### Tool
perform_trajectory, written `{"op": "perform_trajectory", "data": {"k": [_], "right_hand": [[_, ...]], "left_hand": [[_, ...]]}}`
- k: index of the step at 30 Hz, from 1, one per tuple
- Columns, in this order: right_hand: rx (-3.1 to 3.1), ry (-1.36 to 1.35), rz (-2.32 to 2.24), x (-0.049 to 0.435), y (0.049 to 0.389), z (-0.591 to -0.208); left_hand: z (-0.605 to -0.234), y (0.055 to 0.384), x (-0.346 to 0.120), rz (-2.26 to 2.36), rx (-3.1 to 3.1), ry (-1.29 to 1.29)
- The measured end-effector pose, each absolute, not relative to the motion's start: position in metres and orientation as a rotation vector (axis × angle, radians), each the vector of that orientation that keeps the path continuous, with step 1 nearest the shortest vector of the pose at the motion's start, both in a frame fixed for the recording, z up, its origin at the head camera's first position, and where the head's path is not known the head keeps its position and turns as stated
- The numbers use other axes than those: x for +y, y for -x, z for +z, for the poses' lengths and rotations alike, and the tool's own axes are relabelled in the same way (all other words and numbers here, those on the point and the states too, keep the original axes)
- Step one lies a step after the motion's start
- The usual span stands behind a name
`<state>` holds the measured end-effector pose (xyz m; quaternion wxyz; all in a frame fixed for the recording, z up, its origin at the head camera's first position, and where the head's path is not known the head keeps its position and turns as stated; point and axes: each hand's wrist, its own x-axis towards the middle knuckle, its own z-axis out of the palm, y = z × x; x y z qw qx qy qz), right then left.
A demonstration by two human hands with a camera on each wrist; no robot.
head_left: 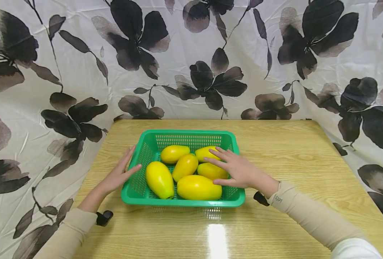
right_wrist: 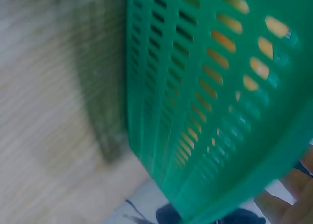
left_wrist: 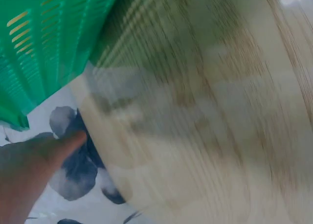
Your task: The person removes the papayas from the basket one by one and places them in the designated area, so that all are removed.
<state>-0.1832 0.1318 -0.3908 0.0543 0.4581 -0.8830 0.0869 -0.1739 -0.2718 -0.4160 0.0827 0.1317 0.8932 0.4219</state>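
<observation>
A green plastic basket (head_left: 183, 203) with slotted walls holds several yellow oval fruits (head_left: 199, 187), papaya-like in shape; one fruit (head_left: 159, 179) lies lengthwise at the left. My left hand (head_left: 118, 176) is at the basket's left rim, fingers extended and thumb reaching over the edge; contact with the rim is unclear. Over the right side my right hand (head_left: 240, 171) spreads its fingers above the fruits, partly hiding some. It grips none of them. In the left wrist view a blurred finger (left_wrist: 54, 153) appears below the basket wall (left_wrist: 44, 48). Fingertips (right_wrist: 288, 199) show beyond the basket rim in the right wrist view.
The basket stands on a wood-grain table (head_left: 285, 158), with a light reflection near its front. A white cloth with dark flowers (head_left: 178, 97) hangs behind and along the sides. Each wrist carries a small black camera (head_left: 104, 218).
</observation>
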Motion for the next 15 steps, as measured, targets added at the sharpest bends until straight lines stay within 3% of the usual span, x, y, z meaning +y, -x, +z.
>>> {"op": "perform_trajectory", "data": {"k": [15], "right_hand": [[-2.664,-1.523,0.291,0.108,0.175,-0.408]], "left_hand": [[-0.428,0.177,-0.264,1.569,2.369,-0.223]]}}
